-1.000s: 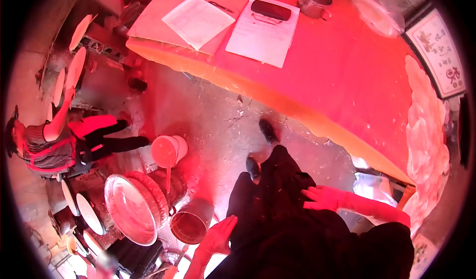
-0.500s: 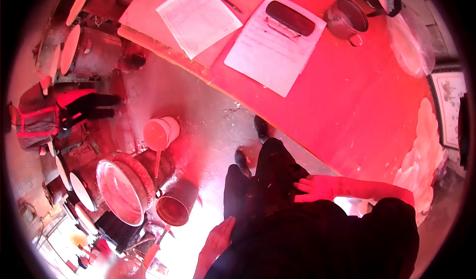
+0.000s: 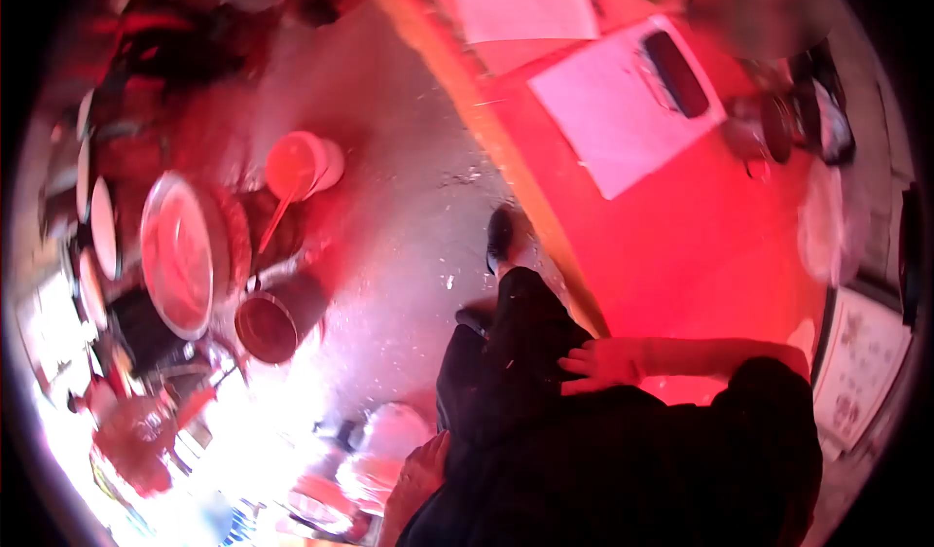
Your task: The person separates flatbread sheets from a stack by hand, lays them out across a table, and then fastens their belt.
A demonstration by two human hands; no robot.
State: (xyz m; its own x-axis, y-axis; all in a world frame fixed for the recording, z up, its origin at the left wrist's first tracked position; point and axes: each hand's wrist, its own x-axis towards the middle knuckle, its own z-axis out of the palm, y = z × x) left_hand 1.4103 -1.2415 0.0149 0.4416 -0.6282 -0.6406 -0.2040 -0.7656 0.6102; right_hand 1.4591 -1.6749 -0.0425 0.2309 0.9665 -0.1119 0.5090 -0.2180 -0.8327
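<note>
My right hand (image 3: 601, 364) lies over the dark trousers (image 3: 520, 328) at my right thigh. Its fingers are apart and hold nothing. At my left side, my left hand (image 3: 420, 469) hangs against the dark clothing. Its fingers look stretched out, though their tips are partly hidden, and nothing shows in it. Just beyond the right arm is the red-topped table (image 3: 671, 275). Written sheets of paper (image 3: 593, 124) lie on it, with a dark glasses case (image 3: 676, 75) on top.
On the floor to the left are a bucket (image 3: 333, 166) with a long handle at its top, a wide metal basin (image 3: 177, 255) and a deep pot (image 3: 300, 304). A metal mug (image 3: 754, 129) stands on the table. Blurred plastic bags (image 3: 389, 440) lie near my left hand.
My view has turned to the left: the table has swung right, and the bucket, basin and pot have shifted up and left. Both hands keep nearly the same place against my body.
</note>
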